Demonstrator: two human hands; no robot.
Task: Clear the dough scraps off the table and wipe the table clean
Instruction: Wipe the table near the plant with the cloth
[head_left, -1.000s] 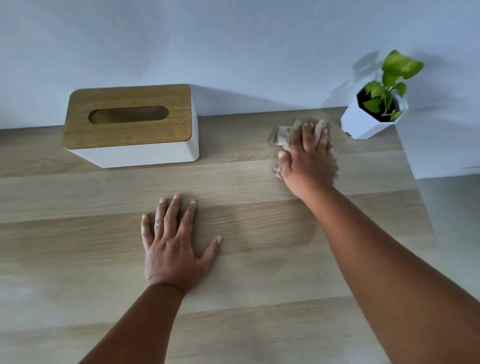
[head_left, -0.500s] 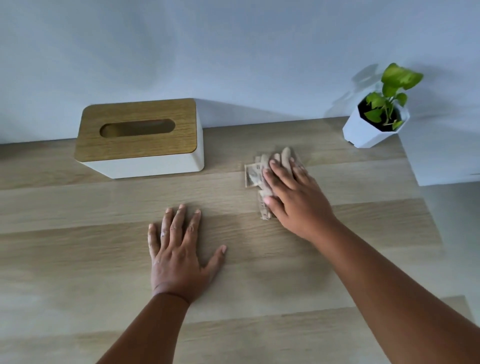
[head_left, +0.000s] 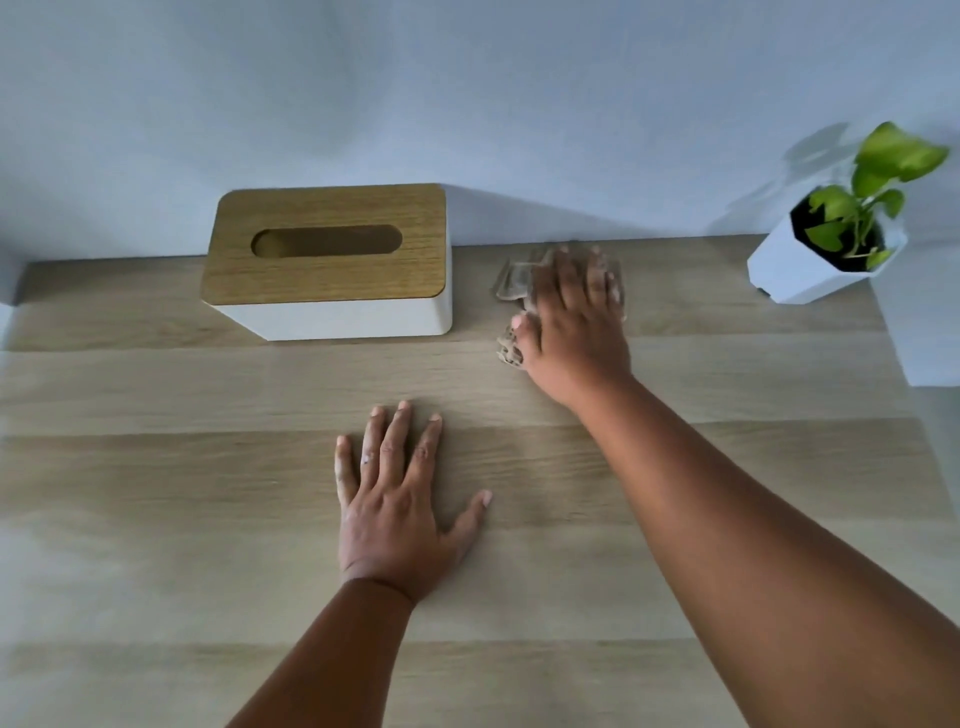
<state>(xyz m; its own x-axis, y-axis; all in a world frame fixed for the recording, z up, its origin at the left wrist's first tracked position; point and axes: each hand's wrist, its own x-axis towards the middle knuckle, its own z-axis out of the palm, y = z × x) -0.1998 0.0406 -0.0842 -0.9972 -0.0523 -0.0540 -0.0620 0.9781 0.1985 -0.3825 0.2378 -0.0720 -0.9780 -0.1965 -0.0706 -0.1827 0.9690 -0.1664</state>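
Note:
My right hand (head_left: 574, 327) lies flat with straight fingers on a crumpled beige cloth (head_left: 511, 283), pressing it onto the wooden table (head_left: 156, 493) near the back edge, right of the tissue box. The cloth shows only at the hand's left side and past the fingertips, blurred. My left hand (head_left: 397, 499) rests palm down with spread fingers on the table's middle, holding nothing. No dough scraps are visible on the wood.
A white tissue box with a wooden lid (head_left: 327, 260) stands at the back left against the pale wall. A small white pot with a green plant (head_left: 826, 254) sits at the back right corner. The table's right edge runs just beyond the pot.
My right hand slid the cloth toward me and left, then pushed it back out to the rear of the table. The left hand stayed planted.

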